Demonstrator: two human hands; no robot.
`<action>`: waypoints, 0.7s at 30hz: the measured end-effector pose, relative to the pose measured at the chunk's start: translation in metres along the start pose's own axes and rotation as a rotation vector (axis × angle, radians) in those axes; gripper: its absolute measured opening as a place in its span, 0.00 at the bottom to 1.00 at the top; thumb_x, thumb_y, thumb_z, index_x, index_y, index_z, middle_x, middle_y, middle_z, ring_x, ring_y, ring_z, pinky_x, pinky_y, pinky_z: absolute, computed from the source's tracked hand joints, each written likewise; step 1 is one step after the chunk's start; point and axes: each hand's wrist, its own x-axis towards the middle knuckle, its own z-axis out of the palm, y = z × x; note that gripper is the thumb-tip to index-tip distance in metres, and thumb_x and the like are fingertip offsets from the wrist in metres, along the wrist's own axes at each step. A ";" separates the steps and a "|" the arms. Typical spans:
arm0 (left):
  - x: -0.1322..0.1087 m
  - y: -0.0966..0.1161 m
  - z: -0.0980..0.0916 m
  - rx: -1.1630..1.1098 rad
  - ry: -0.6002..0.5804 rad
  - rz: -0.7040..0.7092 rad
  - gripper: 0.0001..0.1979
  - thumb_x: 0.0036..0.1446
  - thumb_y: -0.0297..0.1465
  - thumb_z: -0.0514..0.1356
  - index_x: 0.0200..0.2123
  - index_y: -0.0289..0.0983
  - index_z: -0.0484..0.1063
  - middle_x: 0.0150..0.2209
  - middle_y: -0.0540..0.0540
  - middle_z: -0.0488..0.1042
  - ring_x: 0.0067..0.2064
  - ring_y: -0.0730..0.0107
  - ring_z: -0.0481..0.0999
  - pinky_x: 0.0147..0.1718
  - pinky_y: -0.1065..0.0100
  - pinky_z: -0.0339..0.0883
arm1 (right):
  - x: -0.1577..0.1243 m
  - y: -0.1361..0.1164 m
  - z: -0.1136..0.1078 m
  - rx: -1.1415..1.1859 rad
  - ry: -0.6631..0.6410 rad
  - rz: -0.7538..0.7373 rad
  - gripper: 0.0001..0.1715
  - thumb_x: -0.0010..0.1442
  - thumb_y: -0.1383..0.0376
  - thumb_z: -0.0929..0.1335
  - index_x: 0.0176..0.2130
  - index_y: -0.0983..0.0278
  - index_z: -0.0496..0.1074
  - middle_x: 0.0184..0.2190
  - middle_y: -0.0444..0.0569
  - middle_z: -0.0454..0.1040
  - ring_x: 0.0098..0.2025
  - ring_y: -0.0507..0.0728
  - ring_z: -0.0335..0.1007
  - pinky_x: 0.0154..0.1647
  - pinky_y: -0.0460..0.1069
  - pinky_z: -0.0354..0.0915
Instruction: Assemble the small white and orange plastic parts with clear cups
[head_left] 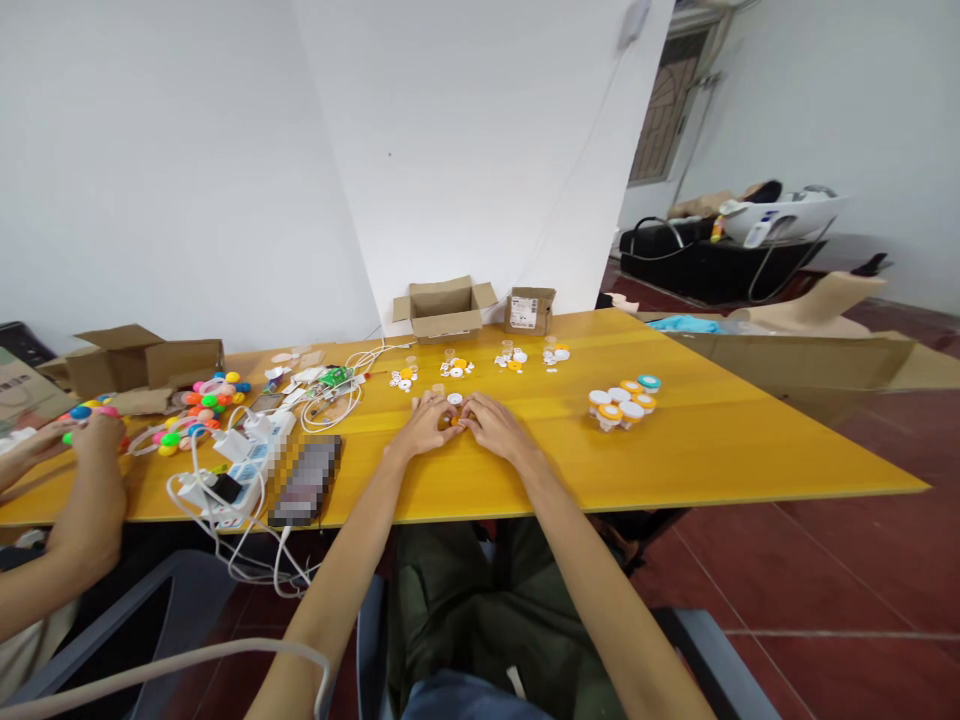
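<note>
My left hand (426,424) and my right hand (492,424) meet over the table, fingers curled and closed around a small orange piece (454,421). Its exact shape is mostly covered by my fingers. A white round disc (454,399) lies just beyond my fingertips. Farther back are small piles of white and orange plastic parts (456,368), with clear cups (450,354) beside them. To the right stands a group of small clear containers with white, orange and teal lids (631,404).
Left of me lie a phone (307,480), a power strip (251,465) with tangled white cables, and colourful balls (217,395). A co-worker's hand (97,435) handles some balls. Cardboard boxes (444,325) stand against the wall. The table's front edge (750,502) runs near me.
</note>
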 end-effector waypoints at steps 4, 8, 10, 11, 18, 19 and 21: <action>-0.001 0.000 0.000 0.000 0.004 0.009 0.05 0.58 0.35 0.63 0.37 0.42 0.73 0.40 0.46 0.74 0.49 0.55 0.67 0.52 0.54 0.59 | 0.000 0.000 0.000 -0.055 0.002 -0.036 0.07 0.62 0.71 0.67 0.37 0.60 0.75 0.43 0.49 0.75 0.46 0.56 0.70 0.49 0.51 0.65; -0.001 0.001 0.000 0.004 -0.002 0.012 0.04 0.58 0.34 0.63 0.37 0.42 0.73 0.40 0.46 0.74 0.50 0.55 0.67 0.53 0.54 0.59 | 0.000 0.002 -0.002 -0.101 -0.021 -0.105 0.10 0.64 0.71 0.66 0.36 0.60 0.77 0.45 0.50 0.76 0.47 0.56 0.70 0.51 0.52 0.65; 0.000 0.001 0.000 0.005 -0.007 0.012 0.04 0.58 0.34 0.63 0.36 0.42 0.73 0.40 0.46 0.74 0.50 0.55 0.67 0.53 0.54 0.59 | 0.000 0.004 -0.002 -0.120 -0.028 -0.132 0.11 0.64 0.70 0.66 0.36 0.60 0.78 0.45 0.51 0.76 0.47 0.57 0.70 0.50 0.52 0.66; 0.000 0.001 0.000 0.005 -0.009 0.010 0.04 0.58 0.34 0.63 0.36 0.42 0.72 0.40 0.46 0.74 0.50 0.55 0.67 0.53 0.54 0.59 | 0.001 0.005 -0.002 -0.124 -0.029 -0.144 0.11 0.65 0.70 0.66 0.36 0.60 0.78 0.44 0.51 0.76 0.47 0.57 0.70 0.50 0.52 0.66; -0.001 0.000 0.001 0.006 -0.013 0.007 0.05 0.58 0.35 0.63 0.38 0.42 0.73 0.40 0.46 0.75 0.51 0.54 0.67 0.53 0.53 0.58 | 0.002 0.010 0.001 -0.114 -0.020 -0.173 0.10 0.65 0.69 0.66 0.38 0.60 0.78 0.43 0.51 0.76 0.46 0.57 0.70 0.49 0.52 0.66; -0.001 0.000 0.001 0.004 -0.016 0.007 0.05 0.58 0.35 0.63 0.38 0.42 0.73 0.41 0.46 0.74 0.51 0.54 0.67 0.53 0.53 0.58 | 0.002 0.010 0.001 -0.107 -0.023 -0.166 0.09 0.64 0.69 0.66 0.37 0.60 0.77 0.43 0.51 0.76 0.46 0.57 0.70 0.49 0.52 0.66; -0.001 0.001 0.001 0.002 -0.018 0.005 0.05 0.58 0.35 0.63 0.37 0.42 0.72 0.41 0.46 0.74 0.51 0.54 0.67 0.53 0.53 0.58 | 0.002 0.009 0.001 -0.085 -0.026 -0.146 0.09 0.64 0.69 0.67 0.36 0.60 0.77 0.44 0.51 0.76 0.46 0.57 0.70 0.49 0.52 0.66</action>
